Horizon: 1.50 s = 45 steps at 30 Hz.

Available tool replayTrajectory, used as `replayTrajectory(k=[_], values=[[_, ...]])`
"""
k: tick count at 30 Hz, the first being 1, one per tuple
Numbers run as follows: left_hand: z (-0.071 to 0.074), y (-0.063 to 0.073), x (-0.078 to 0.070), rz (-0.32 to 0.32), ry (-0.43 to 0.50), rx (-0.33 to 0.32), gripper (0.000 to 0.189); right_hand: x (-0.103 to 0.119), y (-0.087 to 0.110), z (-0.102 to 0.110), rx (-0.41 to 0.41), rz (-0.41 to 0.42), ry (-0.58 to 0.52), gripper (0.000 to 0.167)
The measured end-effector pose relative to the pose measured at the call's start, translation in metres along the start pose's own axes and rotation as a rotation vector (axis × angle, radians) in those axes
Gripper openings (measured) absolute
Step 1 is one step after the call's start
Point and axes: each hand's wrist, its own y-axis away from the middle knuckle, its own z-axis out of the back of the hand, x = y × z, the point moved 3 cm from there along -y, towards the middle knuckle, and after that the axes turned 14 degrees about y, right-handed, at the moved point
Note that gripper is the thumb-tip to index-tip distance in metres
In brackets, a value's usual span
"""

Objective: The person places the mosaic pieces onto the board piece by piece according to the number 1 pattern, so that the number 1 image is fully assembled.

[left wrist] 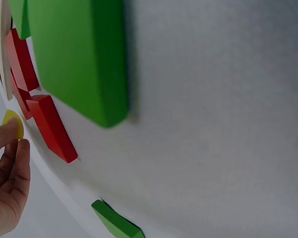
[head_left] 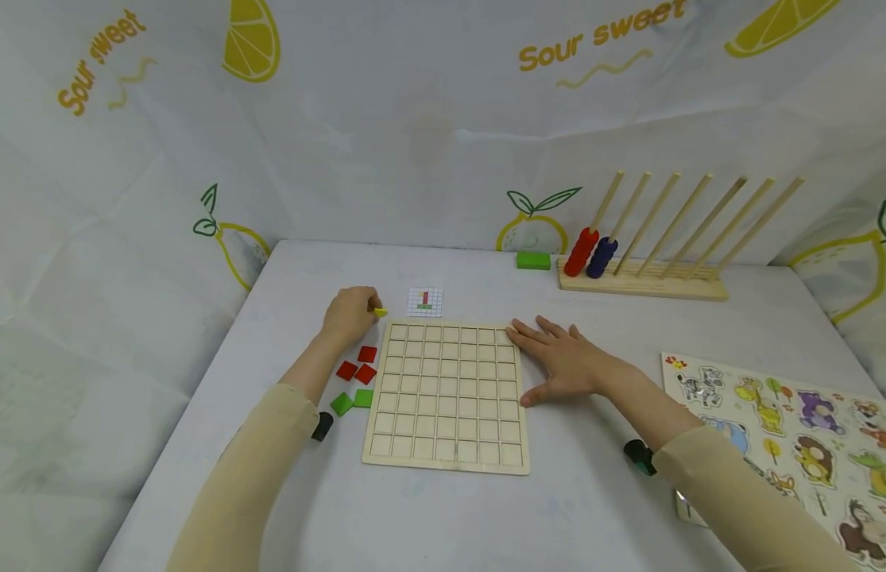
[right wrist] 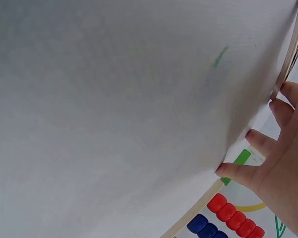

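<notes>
My left hand [head_left: 350,314] pinches a small yellow piece [left wrist: 12,120] between thumb and fingertips, just off the far left corner of a wooden grid board [head_left: 446,469]. Spread over the board's right edge, my right hand [head_left: 564,361] has its thumb and a fingertip touching the rim. The board's square cells hold no pieces. Left of it lie several red square tiles [head_left: 346,370] and two green tiles [head_left: 342,404]. Behind the board is a small pattern card [head_left: 434,304] with a red, green and yellow figure on a printed grid.
At the back right stands a wooden peg rack [head_left: 643,286] with red beads [head_left: 582,253] and blue beads [head_left: 601,258] on two pegs. A green block [head_left: 533,260] lies beside it. An animal puzzle board [head_left: 786,429] lies at the right, partly under my right forearm.
</notes>
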Motion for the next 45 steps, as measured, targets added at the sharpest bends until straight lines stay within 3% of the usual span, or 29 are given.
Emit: replayTrajectory(k=[7, 11, 18, 28, 34, 40, 45], values=[[0.005, -0.002, -0.005, -0.054, 0.085, -0.066, 0.015, 0.0, 0.001, 0.002, -0.002, -0.004, -0.004, 0.111], [0.006, -0.001, -0.007, -0.076, 0.124, -0.065, 0.016, 0.0, 0.0, 0.002, -0.001, -0.004, -0.006, 0.111], [-0.003, 0.001, -0.011, -0.144, 0.197, 0.04, 0.023, -0.001, -0.001, 0.001, 0.004, -0.004, 0.003, 0.112], [-0.018, 0.002, -0.033, -0.161, 0.27, 0.127, 0.008, 0.0, -0.001, -0.001, 0.01, -0.01, -0.006, 0.113], [-0.028, 0.006, -0.046, -0.193, 0.23, 0.192, 0.014, 0.0, -0.001, -0.002, 0.008, -0.014, 0.003, 0.113], [-0.035, 0.008, -0.053, -0.181, 0.182, 0.234, 0.023, -0.001, -0.002, -0.002, 0.007, -0.015, 0.007, 0.114], [-0.041, 0.008, -0.054, -0.2, 0.182, 0.27, 0.017, 0.0, -0.002, -0.002, 0.005, -0.012, 0.01, 0.114]])
